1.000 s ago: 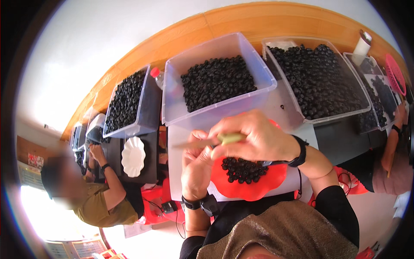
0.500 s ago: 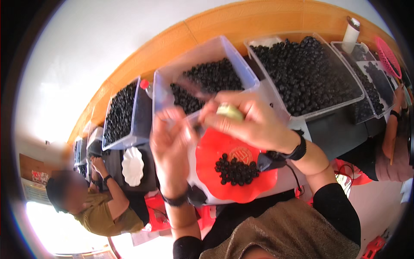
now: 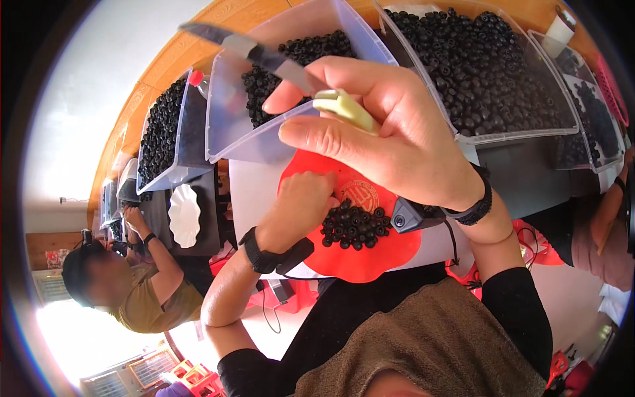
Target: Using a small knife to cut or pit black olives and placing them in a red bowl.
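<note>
My right hand point(image 3: 403, 132) is raised high over the table, its fingers wrapped round the pale yellow-green handle of a small knife point(image 3: 350, 111). The knife's blade points up and left, somewhat blurred. Lower down, my left hand point(image 3: 296, 208) reaches over a red scalloped plate point(image 3: 364, 263). Its fingers are curled at the left edge of a pile of small round black fruits point(image 3: 354, 225), many with a dimple or hole. What those fingertips hold, if anything, is hidden.
Clear bins point(image 3: 248, 142) of black fruits line the table's far side. A small black camera point(image 3: 405, 218) on my right wrist overhangs the plate. A white scalloped dish point(image 3: 185, 215) lies left, near a co-worker point(image 3: 132, 284). Another person's arm point(image 3: 605, 212) shows at right.
My left hand has gone from raised beside the knife down to the fruit pile. The right hand has come up and closer, with the knife blade now showing plainly.
</note>
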Available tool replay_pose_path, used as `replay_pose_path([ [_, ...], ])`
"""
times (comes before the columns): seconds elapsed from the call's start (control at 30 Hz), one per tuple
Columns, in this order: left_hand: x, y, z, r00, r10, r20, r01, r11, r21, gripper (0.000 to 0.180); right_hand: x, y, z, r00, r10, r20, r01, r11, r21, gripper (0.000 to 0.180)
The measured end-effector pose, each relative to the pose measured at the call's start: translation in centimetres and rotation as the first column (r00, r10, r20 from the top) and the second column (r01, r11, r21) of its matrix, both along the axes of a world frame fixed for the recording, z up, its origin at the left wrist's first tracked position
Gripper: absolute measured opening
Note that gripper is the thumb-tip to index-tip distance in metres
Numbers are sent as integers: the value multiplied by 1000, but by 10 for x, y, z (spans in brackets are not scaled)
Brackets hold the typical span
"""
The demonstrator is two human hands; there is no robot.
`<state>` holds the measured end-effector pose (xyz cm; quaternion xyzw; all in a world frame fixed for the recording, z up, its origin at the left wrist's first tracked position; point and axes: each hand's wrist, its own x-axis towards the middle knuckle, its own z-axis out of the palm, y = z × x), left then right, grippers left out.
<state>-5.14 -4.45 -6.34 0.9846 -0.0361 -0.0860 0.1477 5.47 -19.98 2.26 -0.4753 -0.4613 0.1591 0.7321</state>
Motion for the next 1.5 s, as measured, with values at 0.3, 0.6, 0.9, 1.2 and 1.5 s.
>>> replay_pose_path([
  [0.3,-9,8,25,983,179,28,-138,838,-528,20,0,-11,14,987,-22,158,50,983,-177,17],
  [0.6,-46,6,51,924,360,-132,-111,-79,-991,51,3,8,-4,893,363,267,-216,865,-454,28],
  [0.9,-56,-1,51,899,418,-133,-123,-50,-991,48,-9,16,-14,824,394,407,-219,884,-413,25],
  [1.2,-57,7,23,916,307,-258,-81,-488,-869,40,-18,23,-25,814,116,569,-2,980,-197,23],
  [1.5,-54,-4,27,961,207,-181,-22,-599,-800,32,-18,28,-30,712,-5,702,104,990,-98,17],
])
